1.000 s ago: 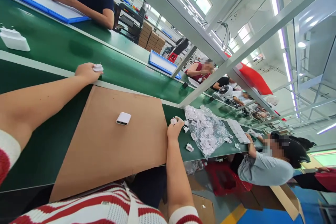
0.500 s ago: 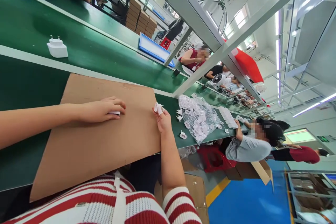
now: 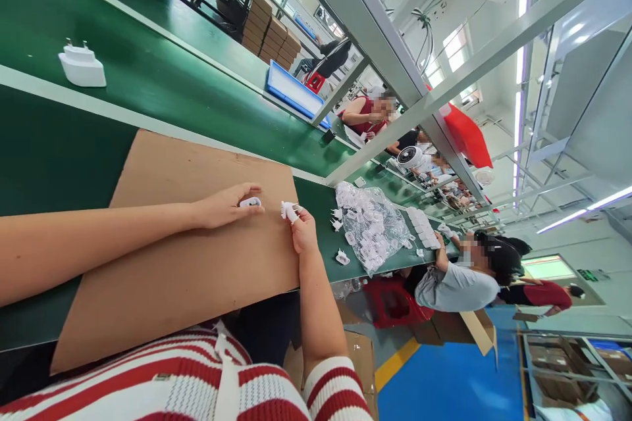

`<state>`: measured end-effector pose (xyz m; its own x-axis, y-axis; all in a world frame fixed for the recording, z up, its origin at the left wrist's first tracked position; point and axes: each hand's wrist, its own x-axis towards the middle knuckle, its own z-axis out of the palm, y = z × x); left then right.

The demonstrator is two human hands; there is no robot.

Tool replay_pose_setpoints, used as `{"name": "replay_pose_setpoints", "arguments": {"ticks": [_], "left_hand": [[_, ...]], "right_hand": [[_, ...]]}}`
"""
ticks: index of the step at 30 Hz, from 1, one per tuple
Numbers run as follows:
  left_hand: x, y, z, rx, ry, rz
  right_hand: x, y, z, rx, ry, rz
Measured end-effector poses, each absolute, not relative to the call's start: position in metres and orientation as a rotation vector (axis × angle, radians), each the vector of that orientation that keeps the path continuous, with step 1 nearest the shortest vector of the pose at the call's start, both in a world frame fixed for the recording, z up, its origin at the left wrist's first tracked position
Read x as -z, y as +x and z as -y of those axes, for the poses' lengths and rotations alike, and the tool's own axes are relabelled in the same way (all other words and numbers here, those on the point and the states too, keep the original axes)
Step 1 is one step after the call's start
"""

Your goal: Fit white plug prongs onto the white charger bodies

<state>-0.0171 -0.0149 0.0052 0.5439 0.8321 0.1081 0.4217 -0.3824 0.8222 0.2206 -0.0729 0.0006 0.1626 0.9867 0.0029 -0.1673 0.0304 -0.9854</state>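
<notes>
Over a brown cardboard sheet [image 3: 197, 270] lying on the green bench, my left hand [image 3: 222, 207] holds a small white plastic piece [image 3: 251, 202] between thumb and fingers. Just to its right, my right hand [image 3: 305, 231] pinches a white plug part [image 3: 289, 212] at its fingertips. A narrow gap separates the two white parts. Right of my right hand, a clear plastic bag [image 3: 375, 227] full of white plug parts lies on the bench. Several loose plug parts, one of them a white plug piece [image 3: 342, 257] with pins, lie beside the bag.
A white plug adapter [image 3: 82, 66] stands on the green conveyor [image 3: 162, 72] behind the sheet. A metal frame post [image 3: 348, 151] rises at the bench edge. Farther right, a co-worker in a grey shirt [image 3: 457, 286] reaches toward white pieces [image 3: 423, 227]. A blue tray [image 3: 296, 95] lies across the conveyor.
My left hand has moved right and lifted the white piece off the cardboard, its fingers now more extended. My right hand has come slightly left, so the parts are closer. The camera view has shifted a little.
</notes>
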Motion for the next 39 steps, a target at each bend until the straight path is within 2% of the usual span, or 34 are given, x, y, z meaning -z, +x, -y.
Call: {"name": "replay_pose_setpoints", "arguments": {"ticks": [6,14,17,22,24,30,39], "left_hand": [[-0.001,-0.03,0.017,-0.74,2.154,-0.846],[-0.004,-0.029,0.012,-0.684,2.108,-0.873],[-0.002,-0.03,0.008,-0.67,2.105,-0.79],[-0.001,-0.029,0.011,-0.772,2.052,-0.938],[-0.003,-0.028,0.013,-0.767,2.03,-0.984],[-0.006,-0.029,0.012,-0.667,1.874,-0.768],[-0.01,-0.028,0.011,-0.68,1.985,-0.891]], "right_hand": [[-0.022,0.203,0.072,-1.073,-1.23,1.141],[-0.048,0.169,0.069,-0.549,-1.362,1.825],[-0.047,0.168,0.068,-0.674,-1.439,1.708],[-0.044,0.169,0.075,-1.186,-1.441,1.29],[-0.045,0.169,0.077,-1.221,-1.385,1.212],[-0.046,0.169,0.071,-0.891,-1.421,1.443],[-0.049,0.161,0.075,-0.427,-1.468,1.979]]}}
